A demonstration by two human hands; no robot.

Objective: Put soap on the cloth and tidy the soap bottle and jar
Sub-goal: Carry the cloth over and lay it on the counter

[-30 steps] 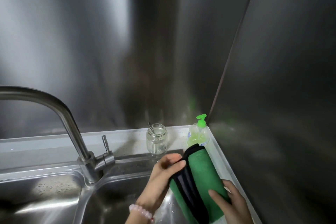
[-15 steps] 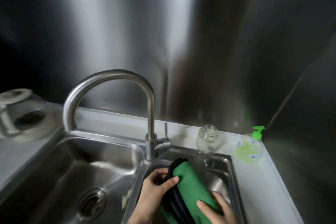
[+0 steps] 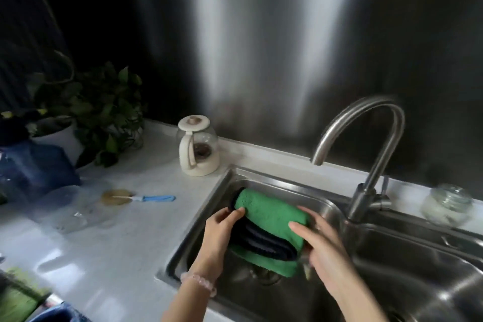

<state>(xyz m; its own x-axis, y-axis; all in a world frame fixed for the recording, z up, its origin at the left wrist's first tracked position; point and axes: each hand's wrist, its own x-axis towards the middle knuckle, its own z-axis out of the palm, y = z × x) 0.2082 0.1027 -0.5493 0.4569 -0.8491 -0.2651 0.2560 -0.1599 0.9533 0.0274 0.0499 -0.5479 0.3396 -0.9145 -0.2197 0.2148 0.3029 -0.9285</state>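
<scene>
**Cloth held over left basin; soap bottle out of frame**

Both hands grip the folded green-and-navy microfibre cloth (image 3: 269, 219) over the left basin of the stainless steel sink (image 3: 407, 264). The left hand (image 3: 218, 236) pinches its left end; the right hand (image 3: 322, 246) clasps its right end. The clear ribbed glass jar (image 3: 447, 203), blurred, stands right of the curved steel tap (image 3: 366, 154). No soap bottle is visible.

Risk: reaching blind past the tap could topple the jar.

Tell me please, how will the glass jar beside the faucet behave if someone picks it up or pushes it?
The glass jar looks rigid and breakable, so a knock against the steel sink could probably chip it. Its squat round body suggests it slides rather than tips. Its smooth glass may be slippery if wet.
</scene>
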